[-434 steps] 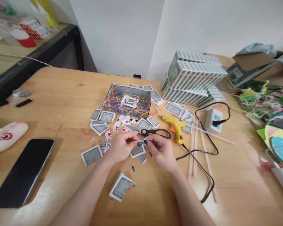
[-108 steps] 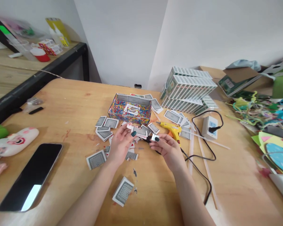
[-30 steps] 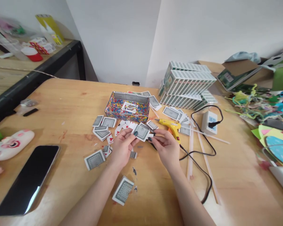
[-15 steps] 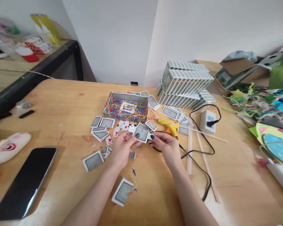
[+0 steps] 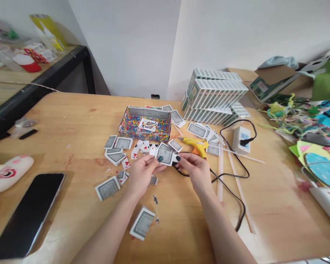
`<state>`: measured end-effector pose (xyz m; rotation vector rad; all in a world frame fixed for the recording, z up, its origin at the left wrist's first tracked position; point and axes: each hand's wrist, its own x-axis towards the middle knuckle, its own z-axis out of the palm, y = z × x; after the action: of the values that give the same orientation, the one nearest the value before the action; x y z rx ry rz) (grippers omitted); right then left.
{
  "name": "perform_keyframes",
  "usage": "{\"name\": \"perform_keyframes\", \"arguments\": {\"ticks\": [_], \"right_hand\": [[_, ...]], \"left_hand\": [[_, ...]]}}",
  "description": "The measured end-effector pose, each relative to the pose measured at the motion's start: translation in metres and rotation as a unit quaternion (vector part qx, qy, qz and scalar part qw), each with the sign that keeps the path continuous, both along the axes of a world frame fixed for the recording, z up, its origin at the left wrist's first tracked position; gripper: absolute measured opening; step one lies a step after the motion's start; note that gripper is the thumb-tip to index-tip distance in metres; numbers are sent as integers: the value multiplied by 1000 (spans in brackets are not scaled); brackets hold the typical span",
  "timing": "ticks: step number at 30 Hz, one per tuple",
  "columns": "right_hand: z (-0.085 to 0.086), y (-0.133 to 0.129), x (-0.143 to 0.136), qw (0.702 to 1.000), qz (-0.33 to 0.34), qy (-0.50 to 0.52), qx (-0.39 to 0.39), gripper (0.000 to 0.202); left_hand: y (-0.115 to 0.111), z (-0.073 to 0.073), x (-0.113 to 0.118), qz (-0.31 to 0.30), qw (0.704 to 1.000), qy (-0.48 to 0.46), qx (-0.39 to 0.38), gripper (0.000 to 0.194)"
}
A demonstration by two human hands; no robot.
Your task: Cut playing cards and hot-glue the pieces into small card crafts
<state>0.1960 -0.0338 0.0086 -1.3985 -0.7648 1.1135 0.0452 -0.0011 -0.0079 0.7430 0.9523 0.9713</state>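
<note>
A grey-patterned playing card (image 5: 164,154) is pinched between the thumb and fingers of my left hand (image 5: 143,170). My right hand (image 5: 195,171) grips a small white-edged card piece (image 5: 176,158) at that card's right side; whether the two are joined I cannot tell. Just beyond stands an open box (image 5: 145,136) lined with colourful speckles, a face card (image 5: 148,125) lying inside. Cut and whole cards (image 5: 123,142) are scattered around it. A yellow glue gun (image 5: 196,145) lies beyond my right hand. Nearer to me rests a card stack (image 5: 142,223).
Stacked card packs (image 5: 217,93) stand at the back right. A power strip (image 5: 241,140) with a black cable and clear glue sticks (image 5: 220,176) lie to the right. A phone (image 5: 27,216) and a plush toy (image 5: 12,173) are at the left.
Both hands keep nearly the same hold on the card and the small piece. The whole view has shifted slightly; the things on the table lie as before.
</note>
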Motion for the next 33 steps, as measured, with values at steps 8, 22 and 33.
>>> {"name": "perform_keyframes", "arguments": {"ticks": [8, 22, 33], "right_hand": [[5, 0, 0, 1000, -2, 5, 6, 14], [-2, -2, -9, 998, -33, 31, 34, 13], [-2, 0, -9, 998, -34, 34, 32, 14]], "left_hand": [[2, 2, -5, -18, 999, 34, 1, 26], [3, 13, -6, -51, 997, 57, -32, 35], [3, 12, -7, -64, 995, 72, -24, 37]]}}
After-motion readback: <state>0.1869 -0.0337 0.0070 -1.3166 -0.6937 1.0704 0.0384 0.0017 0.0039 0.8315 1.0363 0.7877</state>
